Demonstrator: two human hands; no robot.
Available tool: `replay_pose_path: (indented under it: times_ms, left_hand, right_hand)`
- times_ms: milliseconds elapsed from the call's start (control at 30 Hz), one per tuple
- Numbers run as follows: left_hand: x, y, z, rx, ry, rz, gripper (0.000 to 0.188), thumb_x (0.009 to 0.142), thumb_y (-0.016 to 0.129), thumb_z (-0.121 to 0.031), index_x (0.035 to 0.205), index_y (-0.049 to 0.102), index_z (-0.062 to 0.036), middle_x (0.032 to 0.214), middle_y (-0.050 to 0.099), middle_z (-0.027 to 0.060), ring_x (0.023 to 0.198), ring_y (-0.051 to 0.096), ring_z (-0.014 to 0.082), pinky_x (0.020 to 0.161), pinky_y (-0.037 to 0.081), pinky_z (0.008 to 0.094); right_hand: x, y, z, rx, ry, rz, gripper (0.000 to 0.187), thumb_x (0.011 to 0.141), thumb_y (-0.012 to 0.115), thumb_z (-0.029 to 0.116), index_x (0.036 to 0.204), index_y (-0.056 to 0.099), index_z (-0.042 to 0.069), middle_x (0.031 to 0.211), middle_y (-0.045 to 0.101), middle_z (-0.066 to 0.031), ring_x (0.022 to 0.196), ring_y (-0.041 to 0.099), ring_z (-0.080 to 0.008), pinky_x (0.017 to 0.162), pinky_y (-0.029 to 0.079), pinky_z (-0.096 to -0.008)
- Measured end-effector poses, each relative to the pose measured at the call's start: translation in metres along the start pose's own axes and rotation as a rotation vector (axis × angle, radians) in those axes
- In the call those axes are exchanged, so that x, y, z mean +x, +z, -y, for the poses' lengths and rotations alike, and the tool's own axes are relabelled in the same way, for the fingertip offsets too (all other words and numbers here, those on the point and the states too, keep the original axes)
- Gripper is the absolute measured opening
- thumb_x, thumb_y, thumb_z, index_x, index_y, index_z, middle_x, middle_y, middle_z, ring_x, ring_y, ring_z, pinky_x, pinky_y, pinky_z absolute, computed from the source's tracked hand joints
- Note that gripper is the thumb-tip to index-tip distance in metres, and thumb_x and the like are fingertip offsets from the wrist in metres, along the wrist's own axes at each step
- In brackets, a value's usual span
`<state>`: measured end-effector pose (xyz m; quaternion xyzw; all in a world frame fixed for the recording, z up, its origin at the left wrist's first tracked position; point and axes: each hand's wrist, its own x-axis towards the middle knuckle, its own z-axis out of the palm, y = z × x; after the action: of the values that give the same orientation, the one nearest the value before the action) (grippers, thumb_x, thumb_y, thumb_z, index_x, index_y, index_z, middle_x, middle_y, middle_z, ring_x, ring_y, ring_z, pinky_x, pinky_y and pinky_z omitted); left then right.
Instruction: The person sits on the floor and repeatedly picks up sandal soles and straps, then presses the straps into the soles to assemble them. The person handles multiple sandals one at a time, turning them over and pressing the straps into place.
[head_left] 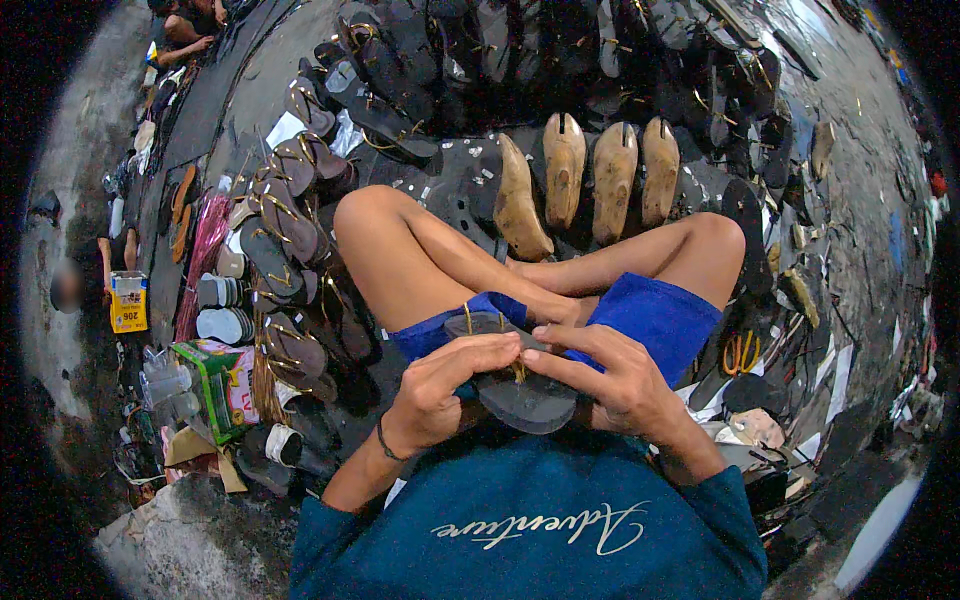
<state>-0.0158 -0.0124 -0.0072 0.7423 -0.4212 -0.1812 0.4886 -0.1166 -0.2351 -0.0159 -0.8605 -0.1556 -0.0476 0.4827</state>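
Note:
A dark grey sandal sole with thin golden straps lies across my lap, close to my shirt. My left hand grips it from the left side, fingers bent over its top. From the right, my right hand holds the same sandal, its thumb and fingers pressing near the golden strap in the middle. The fingertips of both hands almost meet there. Beneath the hands, the underside of the sandal is hidden. A dark cord circles my left wrist.
Several wooden foot lasts stand ahead of my crossed legs. Finished-looking sandals with golden straps pile up at left, near a green box and pink strands. More dark sandals fill the far side. Orange-yellow loops lie at right.

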Motion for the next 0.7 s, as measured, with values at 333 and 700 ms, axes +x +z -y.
replay_pose_path:
  times_ms: [333, 700]
  left_hand:
    - [-0.009, -0.001, 0.005, -0.059, 0.020, 0.026, 0.020, 0.080, 0.064, -0.001, 0.100, 0.064, 0.0014, 0.111, 0.066, 0.0184, 0.106, 0.065, 0.0308, 0.090, 0.052, 0.0372]
    - [0.033, 0.016, 0.017, -0.301, -0.400, -0.447, 0.050, 0.079, 0.072, -0.001, 0.123, 0.048, -0.0009, 0.105, 0.064, 0.0113, 0.089, 0.066, 0.0195, 0.080, 0.054, 0.0311]
  right_hand:
    - [0.006, 0.003, -0.007, 0.129, 0.024, 0.142, 0.057, 0.059, 0.069, 0.008, 0.114, 0.056, 0.008, 0.121, 0.055, -0.0163, 0.115, 0.053, -0.0348, 0.097, 0.044, -0.0461]
    - [0.093, 0.047, -0.193, -0.031, 0.493, -0.698, 0.071, 0.078, 0.075, 0.022, 0.134, 0.038, -0.001, 0.126, 0.047, -0.0231, 0.118, 0.047, -0.0394, 0.101, 0.039, -0.0443]
